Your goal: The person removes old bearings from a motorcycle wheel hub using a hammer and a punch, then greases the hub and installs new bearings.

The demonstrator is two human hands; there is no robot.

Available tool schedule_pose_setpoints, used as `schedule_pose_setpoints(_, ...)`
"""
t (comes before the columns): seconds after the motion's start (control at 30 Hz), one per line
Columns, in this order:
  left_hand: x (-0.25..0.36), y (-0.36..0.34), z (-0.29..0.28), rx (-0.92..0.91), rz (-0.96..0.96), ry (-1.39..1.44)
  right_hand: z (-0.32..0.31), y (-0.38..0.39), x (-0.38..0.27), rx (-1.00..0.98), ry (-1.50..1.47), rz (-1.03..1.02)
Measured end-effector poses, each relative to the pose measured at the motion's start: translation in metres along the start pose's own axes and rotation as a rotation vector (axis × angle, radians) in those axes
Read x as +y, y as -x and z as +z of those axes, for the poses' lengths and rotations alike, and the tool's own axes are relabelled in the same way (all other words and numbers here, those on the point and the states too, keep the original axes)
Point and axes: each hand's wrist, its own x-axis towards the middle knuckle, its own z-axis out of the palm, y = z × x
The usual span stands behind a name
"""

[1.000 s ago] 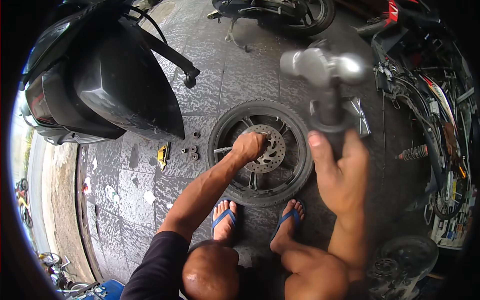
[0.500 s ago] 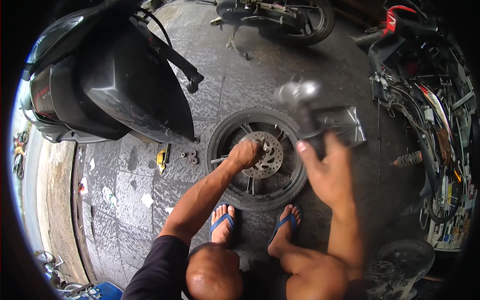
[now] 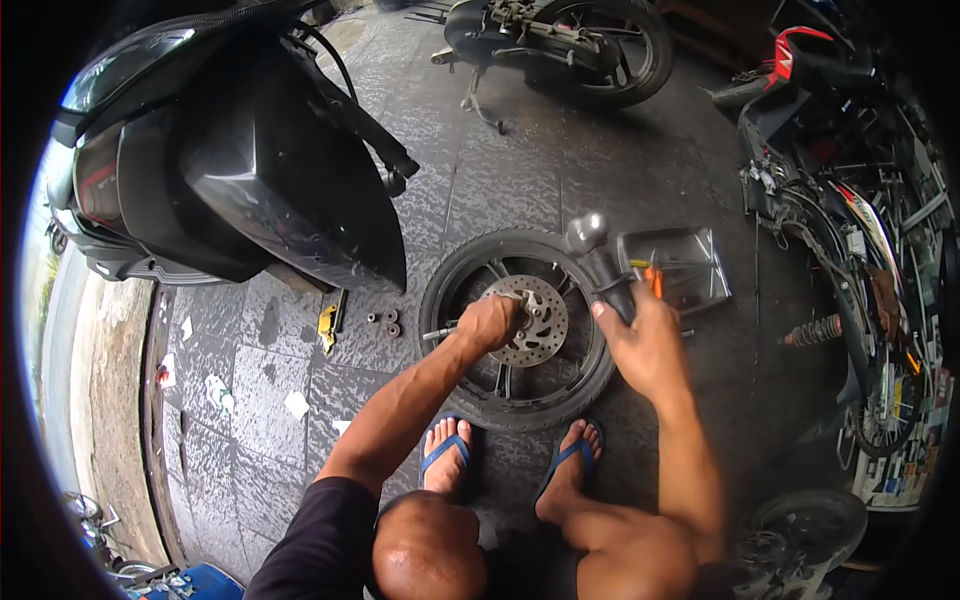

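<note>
A motorcycle wheel (image 3: 515, 412) lies flat on the floor in front of my feet, with its drilled brake disc (image 3: 543, 345) facing up. My left hand (image 3: 490, 322) is closed in a fist over the hub; what it grips there is hidden by the fingers. A short metal rod (image 3: 437, 333) shows past that hand's left side, and I cannot tell whether it is held. My right hand (image 3: 648, 340) grips a hammer (image 3: 612, 285) by its dark handle. The rounded, shiny hammer head is raised over the wheel's upper right edge, apart from the left hand.
A clear tray (image 3: 705, 295) of tools, one orange-handled, sits right of the wheel. Small metal rings (image 3: 392, 329) and a yellow part (image 3: 327, 325) lie to its left. A dark scooter body (image 3: 260, 190) stands at left, motorcycle parts (image 3: 870, 250) at right, another motorcycle (image 3: 570, 50) behind.
The hammer head, blurred and higher before, has come down a little toward the wheel. My left hand stays at the hub. The view has shifted slightly.
</note>
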Motion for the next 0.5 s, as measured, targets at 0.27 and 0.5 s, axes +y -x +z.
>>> schedule_pose_setpoints(0.27,0.007,-0.015,0.014,-0.024,0.082,0.009,0.013,0.016,-0.018,0.016,-0.097,-0.166)
schedule_pose_setpoints(0.5,-0.028,0.025,0.004,0.064,-0.174,0.075,0.090,0.054,0.122,-0.019,-0.122,0.162)
